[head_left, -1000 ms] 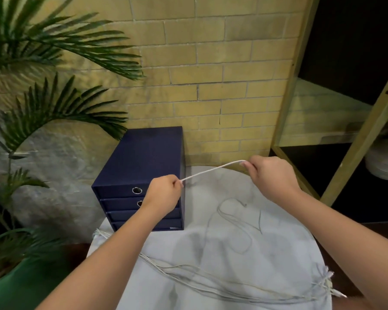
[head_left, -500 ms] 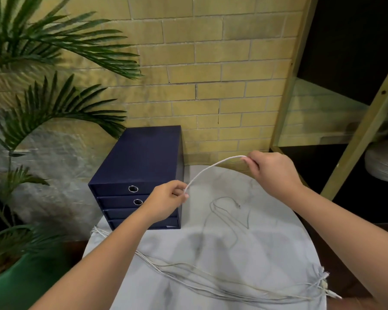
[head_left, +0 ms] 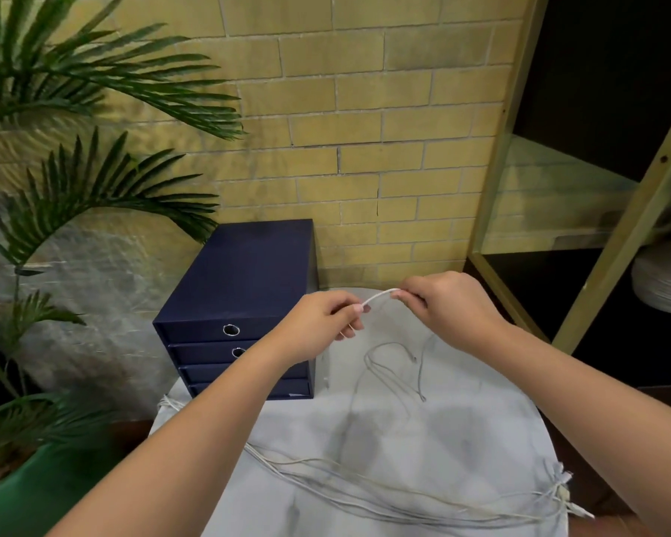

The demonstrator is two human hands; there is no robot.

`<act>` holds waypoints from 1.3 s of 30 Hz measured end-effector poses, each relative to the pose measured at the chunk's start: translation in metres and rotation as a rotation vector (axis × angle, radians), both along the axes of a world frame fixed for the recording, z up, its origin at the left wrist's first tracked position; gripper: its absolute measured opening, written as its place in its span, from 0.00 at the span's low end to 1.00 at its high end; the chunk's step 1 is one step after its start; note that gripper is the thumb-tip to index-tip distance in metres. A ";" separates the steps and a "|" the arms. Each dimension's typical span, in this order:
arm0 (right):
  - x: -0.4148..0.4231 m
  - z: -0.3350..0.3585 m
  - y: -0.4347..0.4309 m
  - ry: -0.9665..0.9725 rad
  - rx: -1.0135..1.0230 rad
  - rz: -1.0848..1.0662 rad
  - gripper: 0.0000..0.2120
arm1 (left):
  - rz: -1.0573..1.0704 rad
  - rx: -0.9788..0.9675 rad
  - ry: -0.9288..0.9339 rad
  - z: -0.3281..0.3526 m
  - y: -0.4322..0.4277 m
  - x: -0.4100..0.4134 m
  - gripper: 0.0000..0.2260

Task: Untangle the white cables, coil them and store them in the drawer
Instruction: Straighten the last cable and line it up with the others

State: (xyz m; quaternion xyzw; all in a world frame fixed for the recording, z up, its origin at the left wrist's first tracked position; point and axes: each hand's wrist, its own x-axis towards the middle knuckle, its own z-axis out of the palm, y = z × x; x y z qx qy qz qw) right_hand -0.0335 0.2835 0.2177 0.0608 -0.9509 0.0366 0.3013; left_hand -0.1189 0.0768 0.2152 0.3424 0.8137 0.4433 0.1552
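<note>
White cable (head_left: pixel 378 295): a short stretch is arching between the two hands, above the far part of the round table (head_left: pixel 461 439). Thin cable loops (head_left: pixel 394 368) are lying on the pale marbled top right below the hands, just right of the drawer box (head_left: pixel 245 277). I cannot tell whether they are the same cable. More white cables (head_left: pixel 403 494) are running uncoiled in a flat bundle across the near edge, with the ends bunching at the right rim. The box's four drawers are sitting closed.

Left hand (head_left: pixel 318 327) is pinching the stretch's left end between thumb and forefinger, with the other fingers curling under. Right hand (head_left: pixel 454 308) is pinching the other end, knuckles up and fingertips pointing left. The hands are near each other but not touching. Both forearms are reaching in from the near side.

Around it, a palm plant (head_left: pixel 74 180) is standing at left. A yellow brick wall (head_left: pixel 365 110) is running behind, and a wooden shelf (head_left: pixel 558 195) is standing at right.
</note>
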 end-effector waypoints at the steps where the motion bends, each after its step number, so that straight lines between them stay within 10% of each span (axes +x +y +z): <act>1: 0.000 -0.001 -0.002 0.035 0.005 0.004 0.17 | -0.008 -0.022 0.021 0.000 0.002 0.000 0.09; 17: -0.001 0.003 -0.005 0.230 0.038 0.060 0.16 | 0.313 -0.084 0.017 -0.027 -0.011 -0.014 0.12; 33: 0.002 -0.002 0.020 0.201 -0.001 -0.055 0.19 | 0.283 -0.427 0.490 -0.049 -0.041 -0.007 0.21; 39: 0.002 -0.004 0.018 0.149 -0.088 -0.001 0.17 | 0.140 -0.272 0.088 -0.044 -0.042 -0.006 0.15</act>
